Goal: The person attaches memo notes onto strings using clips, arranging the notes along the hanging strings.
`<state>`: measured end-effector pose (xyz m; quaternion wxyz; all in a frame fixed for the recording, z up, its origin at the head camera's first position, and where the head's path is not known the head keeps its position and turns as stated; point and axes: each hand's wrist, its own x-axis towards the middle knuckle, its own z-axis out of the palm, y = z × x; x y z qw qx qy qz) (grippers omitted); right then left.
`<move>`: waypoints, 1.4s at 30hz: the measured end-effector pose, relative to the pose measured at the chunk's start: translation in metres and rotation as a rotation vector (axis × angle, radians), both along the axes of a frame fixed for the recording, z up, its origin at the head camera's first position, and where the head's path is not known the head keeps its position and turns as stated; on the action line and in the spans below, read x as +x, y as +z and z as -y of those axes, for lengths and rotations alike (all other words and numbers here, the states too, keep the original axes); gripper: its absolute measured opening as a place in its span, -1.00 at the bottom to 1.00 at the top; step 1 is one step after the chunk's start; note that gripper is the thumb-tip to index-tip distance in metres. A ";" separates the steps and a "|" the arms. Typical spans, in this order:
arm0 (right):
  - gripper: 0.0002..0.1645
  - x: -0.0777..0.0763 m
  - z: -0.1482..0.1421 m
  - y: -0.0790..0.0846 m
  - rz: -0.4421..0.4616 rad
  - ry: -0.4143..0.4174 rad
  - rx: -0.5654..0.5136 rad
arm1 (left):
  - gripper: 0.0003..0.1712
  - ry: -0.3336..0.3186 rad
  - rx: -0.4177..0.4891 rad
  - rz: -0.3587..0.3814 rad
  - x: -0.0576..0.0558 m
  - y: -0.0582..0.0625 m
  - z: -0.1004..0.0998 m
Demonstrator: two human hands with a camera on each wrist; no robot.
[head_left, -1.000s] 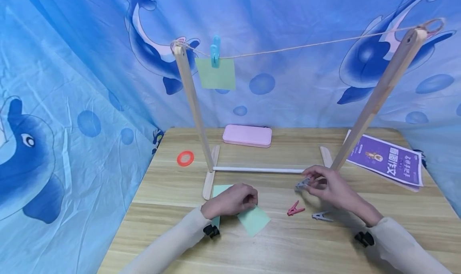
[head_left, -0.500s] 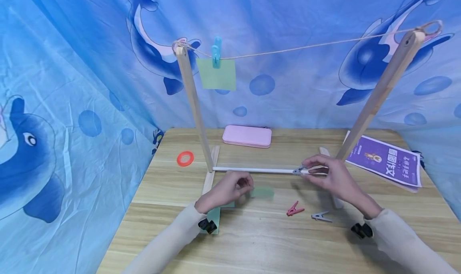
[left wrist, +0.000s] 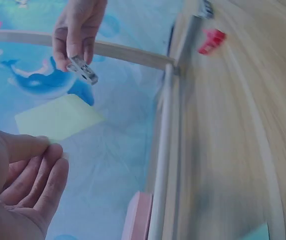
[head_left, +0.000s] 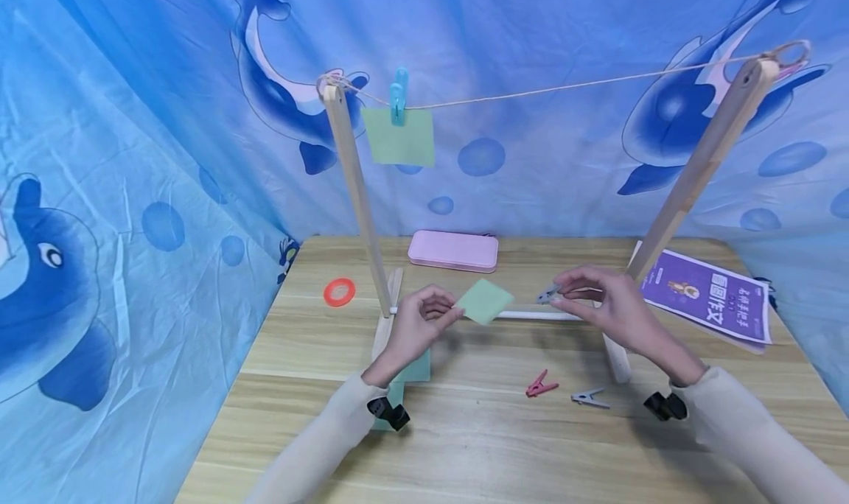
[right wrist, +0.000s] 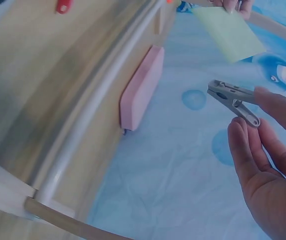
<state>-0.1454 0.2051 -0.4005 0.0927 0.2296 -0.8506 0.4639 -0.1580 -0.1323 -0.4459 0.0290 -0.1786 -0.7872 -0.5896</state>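
Between thumb and fingers, my left hand point(head_left: 421, 323) pinches one corner of a green paper square point(head_left: 486, 301), held up above the table near the white rod. To its right, my right hand point(head_left: 613, 305) holds a grey clothespin point(right wrist: 232, 100) by its handles, its tip pointing toward the paper; a small gap separates the two. Overhead, a blue clothespin point(head_left: 398, 99) fixes another green paper point(head_left: 400, 139) to a string point(head_left: 530, 91). A red clothespin point(head_left: 542, 384) and a second grey clothespin point(head_left: 590, 399) lie on the table. More green papers point(head_left: 416, 368) lie partly under my left arm.
Two wooden posts point(head_left: 351, 172) carry the string, joined low down by a white rod point(head_left: 530, 315). Behind the rod lies a pink case point(head_left: 453, 250). A red tape ring point(head_left: 340, 292) is at the left, a purple booklet point(head_left: 706, 290) at the right.
My left hand has picked the green paper up off the table and raised it. My right hand has lifted the grey clothespin slightly, and its tip now faces the paper.
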 end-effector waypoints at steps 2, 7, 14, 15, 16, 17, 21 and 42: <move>-0.70 -0.001 0.001 0.005 -0.007 -0.007 -0.002 | -0.83 0.004 0.045 0.022 -0.001 0.002 -0.002; -0.70 -0.004 0.001 0.017 -0.022 -0.012 -0.010 | -0.79 0.008 0.142 0.048 -0.004 0.004 -0.005; -0.72 -0.008 0.000 0.036 -0.076 -0.001 -0.014 | -0.81 -0.001 0.246 0.046 -0.009 0.008 -0.009; -0.72 -0.009 0.000 0.039 -0.093 -0.003 -0.013 | -0.81 0.000 0.258 0.050 -0.010 0.009 -0.010; -0.72 -0.009 0.000 0.042 -0.114 -0.007 -0.011 | -0.81 0.002 0.275 0.058 -0.011 0.011 -0.011; -0.72 -0.010 0.001 0.045 -0.131 -0.008 -0.012 | -0.81 0.006 0.291 0.066 -0.012 0.012 -0.012; -0.74 -0.012 0.002 0.058 -0.169 -0.011 -0.012 | -0.78 0.032 0.356 0.070 -0.016 0.020 -0.018; -0.80 -0.012 0.013 0.131 -0.336 0.011 0.099 | -0.72 -0.006 0.674 -0.021 -0.038 0.060 -0.041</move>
